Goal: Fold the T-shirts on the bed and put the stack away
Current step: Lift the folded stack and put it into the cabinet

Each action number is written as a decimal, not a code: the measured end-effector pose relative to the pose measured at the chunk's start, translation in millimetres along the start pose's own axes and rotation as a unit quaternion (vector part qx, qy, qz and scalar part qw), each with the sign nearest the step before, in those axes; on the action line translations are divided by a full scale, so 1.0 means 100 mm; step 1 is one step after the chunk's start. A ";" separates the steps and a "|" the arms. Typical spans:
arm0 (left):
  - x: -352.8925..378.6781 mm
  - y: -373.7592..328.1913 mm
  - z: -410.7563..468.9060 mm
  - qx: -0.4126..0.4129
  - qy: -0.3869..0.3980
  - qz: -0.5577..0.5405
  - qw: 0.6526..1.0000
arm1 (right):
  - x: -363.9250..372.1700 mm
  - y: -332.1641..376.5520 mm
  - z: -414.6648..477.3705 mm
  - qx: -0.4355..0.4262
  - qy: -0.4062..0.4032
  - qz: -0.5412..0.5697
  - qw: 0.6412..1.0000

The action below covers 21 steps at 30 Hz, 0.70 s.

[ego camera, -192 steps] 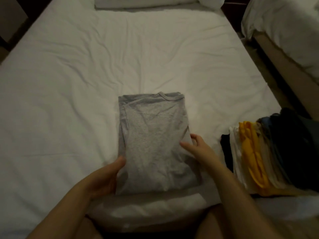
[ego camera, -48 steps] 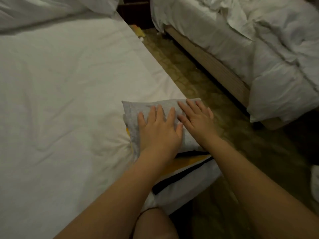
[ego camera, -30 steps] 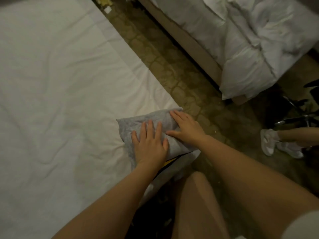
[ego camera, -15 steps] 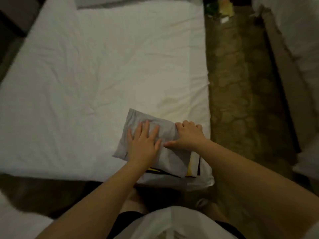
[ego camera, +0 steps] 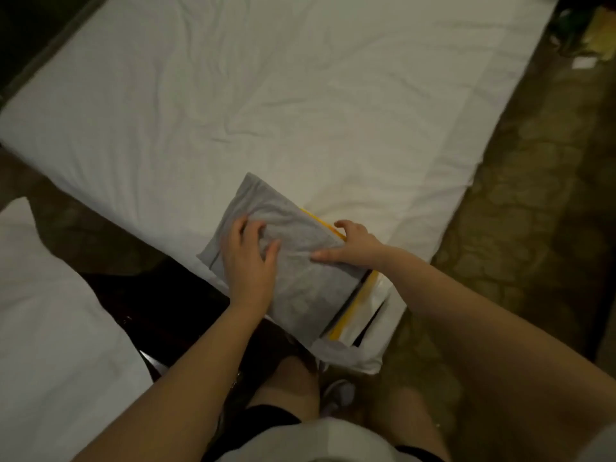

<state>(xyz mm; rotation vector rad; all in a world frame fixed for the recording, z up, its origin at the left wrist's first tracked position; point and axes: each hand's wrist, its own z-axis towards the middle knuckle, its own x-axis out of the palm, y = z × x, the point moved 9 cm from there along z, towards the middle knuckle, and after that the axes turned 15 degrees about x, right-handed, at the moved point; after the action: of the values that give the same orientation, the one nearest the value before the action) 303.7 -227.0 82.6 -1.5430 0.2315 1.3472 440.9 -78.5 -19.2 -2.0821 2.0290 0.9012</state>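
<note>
A stack of folded T-shirts (ego camera: 354, 308) sits on the near right corner of the white bed (ego camera: 300, 105), with yellow, black and white layers showing at its right side. A folded grey T-shirt (ego camera: 300, 291) lies on top. My left hand (ego camera: 248, 261) rests on the grey shirt near its left edge, fingers bent and pressing down. My right hand (ego camera: 355, 246) grips the stack's right edge, thumb lying on the grey shirt and fingers curled over the yellow layer.
The bed's sheet is wrinkled and bare beyond the stack. A second white bed (ego camera: 50, 328) lies at the lower left, with dark floor between. Patterned floor (ego camera: 520, 228) runs along the right. Small litter (ego camera: 600, 45) lies at the top right. My knees are below the stack.
The grey shirt was folded in the middle of the bed, then laid on the stack. Since half a second ago my left fingers have bent and my right fingers wrapped over the stack's edge.
</note>
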 end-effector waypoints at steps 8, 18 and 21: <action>0.21 0.24 -0.15 -0.227 0.145 0.045 0.962 | 0.24 0.02 0.23 -0.005 0.219 -0.021 0.975; 0.31 -0.11 -0.44 -0.420 0.093 0.055 0.901 | 0.29 0.00 0.48 -0.033 0.408 -0.047 0.911; 0.46 -0.23 -0.46 -0.461 0.101 0.042 0.881 | 0.26 0.08 0.49 -0.073 0.399 -0.065 0.912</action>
<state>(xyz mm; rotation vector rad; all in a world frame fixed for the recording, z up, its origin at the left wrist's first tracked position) 364.7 -231.1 50.6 -2.4928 -0.2767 1.4443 415.4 -79.8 -69.2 -2.9734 2.1130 0.1602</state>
